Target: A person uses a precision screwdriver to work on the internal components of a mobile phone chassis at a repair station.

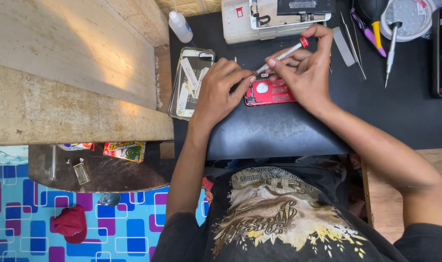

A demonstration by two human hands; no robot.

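Two hands are crowding one little red phone body [269, 92] that's lying flat on the black table [279, 131], near the front edge. The right hand [305, 73] is pinching a slim screwdriver [284, 54] with a red cap, its grip closing tight around the shaft, tip angling down at the phone's top edge. The left hand [221, 90] is pressing on the phone's left end, fingertips steadying it, not wrapping anything. Risk I'm seeing: the driver tip slipping off a tiny screw and gouging the insides, or the screw rolling off among the tweezers [354, 41].
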